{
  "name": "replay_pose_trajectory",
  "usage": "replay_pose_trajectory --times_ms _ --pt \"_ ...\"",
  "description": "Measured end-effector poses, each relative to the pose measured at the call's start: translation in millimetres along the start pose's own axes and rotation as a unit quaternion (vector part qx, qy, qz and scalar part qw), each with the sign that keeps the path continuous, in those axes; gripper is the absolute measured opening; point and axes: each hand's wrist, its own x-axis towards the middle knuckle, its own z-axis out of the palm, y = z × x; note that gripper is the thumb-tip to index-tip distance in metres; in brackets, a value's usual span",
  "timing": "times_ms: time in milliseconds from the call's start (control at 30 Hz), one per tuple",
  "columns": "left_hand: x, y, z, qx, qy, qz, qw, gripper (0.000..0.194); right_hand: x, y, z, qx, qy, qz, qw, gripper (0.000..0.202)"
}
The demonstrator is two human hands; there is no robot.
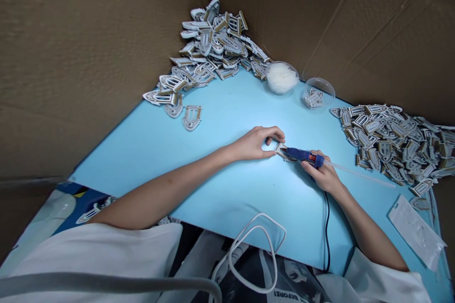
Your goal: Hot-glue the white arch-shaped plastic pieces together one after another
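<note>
My right hand (324, 173) is wrapped round a blue hot glue gun (302, 155), from whose back a long clear glue stick (362, 176) sticks out. The gun's nozzle points left, at a small white and gold arched window-shaped piece (280, 149) lying on the light blue table. Thumb and fingers of my left hand (259, 143) pinch the left end of that piece and hold it against the tabletop. The nozzle hides part of the piece, so I cannot tell whether the tip touches it.
Piles of similar arched pieces lie at the back left (213, 52) and right (398, 142). Between them stand a tub of white pieces (282, 78) and a clear tub (319, 93). A plastic bag (416, 232), white cable (254, 227), black cord (327, 232) and cardboard walls (106, 33) are around.
</note>
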Motion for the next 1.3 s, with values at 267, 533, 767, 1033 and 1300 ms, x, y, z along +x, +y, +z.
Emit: replay_pose_trajectory --times_ms 267,533,767,1033,1300 --pt "0 0 0.8 0.01 0.0 -0.003 1.0 0.037 -7 5 9 0.086 0.028 0.022 0.996 0.048" --pt "-1 2 1.6 0.033 -0.009 0.012 0.999 0.036 -15 18 -4 -0.095 0.145 -0.025 0.985 0.055" --pt "-2 6 1.3 0.097 -0.017 0.036 0.994 0.04 -16 20 -3 -0.165 0.127 0.029 0.978 0.043" --pt "-3 19 3.5 0.028 0.108 0.008 0.994 0.034 -13 23 1 -0.019 0.17 0.015 0.985 0.057" --pt "118 67 36.1 -0.3 0.15 -0.199 0.921 0.05 -8 32 0 0.103 0.202 0.041 0.973 0.035"
